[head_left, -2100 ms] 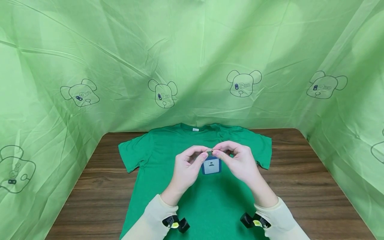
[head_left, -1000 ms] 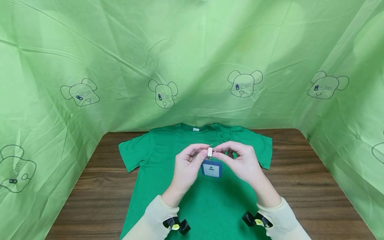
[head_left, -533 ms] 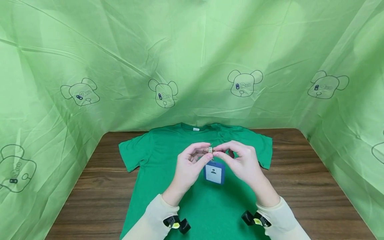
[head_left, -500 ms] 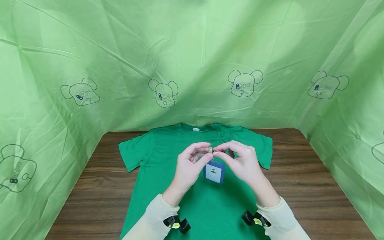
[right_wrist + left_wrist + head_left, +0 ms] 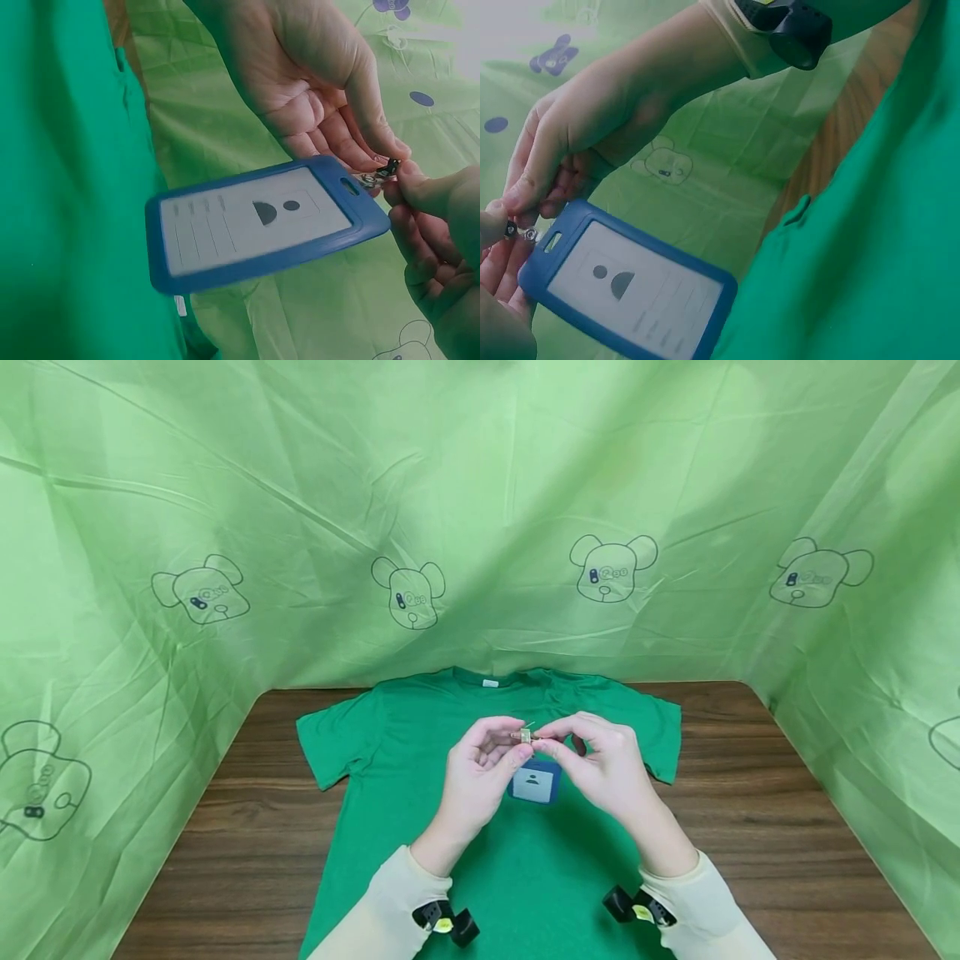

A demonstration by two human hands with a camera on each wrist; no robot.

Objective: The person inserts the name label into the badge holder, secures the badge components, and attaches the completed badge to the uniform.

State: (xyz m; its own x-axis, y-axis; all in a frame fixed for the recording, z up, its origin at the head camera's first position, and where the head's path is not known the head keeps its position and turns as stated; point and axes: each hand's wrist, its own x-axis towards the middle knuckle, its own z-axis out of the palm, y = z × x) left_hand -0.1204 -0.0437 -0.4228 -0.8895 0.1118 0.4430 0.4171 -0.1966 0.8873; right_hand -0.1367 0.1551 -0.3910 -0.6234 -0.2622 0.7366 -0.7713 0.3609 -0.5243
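A small metal badge clip (image 5: 526, 737) with a thin piece sticking up is held between the fingertips of both hands. My left hand (image 5: 472, 777) pinches it from the left, and my right hand (image 5: 600, 768) pinches its other side. From the clip hangs a blue ID badge holder (image 5: 262, 225) with a white card showing a dark person icon. In the left wrist view, the badge holder (image 5: 630, 281) hangs by its slot, near a clear round fastener (image 5: 531, 235). Below the hands, a green T-shirt (image 5: 420, 827) lies spread flat, collar away from me.
The T-shirt lies on a dark wooden table (image 5: 247, 810), with bare wood at both sides. Light green cloth (image 5: 480, 510) printed with bear-head outlines stands behind and to both sides. A small black camera (image 5: 465, 928) is strapped to my left wrist.
The clip has been turned between the fingertips; its white face, seen a second ago, no longer shows. The badge holder has swung and now tips up slightly. Both hands stay nearly in place.
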